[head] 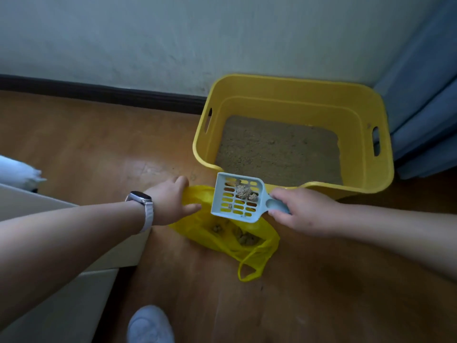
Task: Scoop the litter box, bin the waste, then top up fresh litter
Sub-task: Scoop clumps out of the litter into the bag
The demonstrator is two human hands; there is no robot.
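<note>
Head view looks down on a wooden floor (99, 149) with a smooth, slightly glossy grain. A yellow plastic litter box (284, 105) stands on it against the pale wall (173, 40). The box is a deep rectangular tub with rounded corners, a rolled rim and a slot handle cut into each end. Its bottom is covered by a flat bed of grainy, sand-coloured litter (279, 149).

Just in front of the box a thin, crinkled yellow plastic bag (195, 231) lies on the floor with its mouth open and one loop handle trailing toward the camera. Several lumpy brownish clumps (244, 237) show inside it.

The hands are both busy. The left hand (173, 201) pinches the bag's far rim between thumb and curled fingers. The right hand (301, 211) is wrapped round the short handle of a pale blue scoop (222, 191). This scoop is rigid plastic, squarish, with rows of oblong slots, and it sits above the bag's mouth. A few knobbly, pale litter clumps (243, 191) lie on its grid.

The left wrist wears a watch (139, 198) with a white strap. A dark skirting board (99, 91) runs along the wall, and a folded blue curtain (425, 95) hangs just right of the box. A white shoe (150, 325) shows at the lower edge.
</note>
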